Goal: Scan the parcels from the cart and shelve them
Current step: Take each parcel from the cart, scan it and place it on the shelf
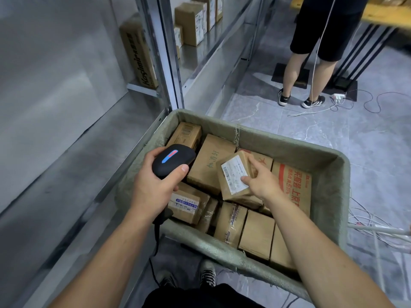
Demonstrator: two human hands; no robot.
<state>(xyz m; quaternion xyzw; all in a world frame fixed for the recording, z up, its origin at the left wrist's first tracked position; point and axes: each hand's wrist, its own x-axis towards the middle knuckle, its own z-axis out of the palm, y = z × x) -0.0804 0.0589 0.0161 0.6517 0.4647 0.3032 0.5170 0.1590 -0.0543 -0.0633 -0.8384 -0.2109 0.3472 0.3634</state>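
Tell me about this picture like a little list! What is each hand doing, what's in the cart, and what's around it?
left hand: grips the black scanner, whose light strip glows blue and red
right hand: holds a small parcel, tilted, white label showing
cart: grey-green tub full of brown cardboard parcels
shelves: metal, left of the cart, with a few boxes on them
other person: stands beyond the cart in black shorts
floor: grey tiles with white cables

Shelf carton (139,54): "Kasimir". Cart carton (295,185): red "上京".
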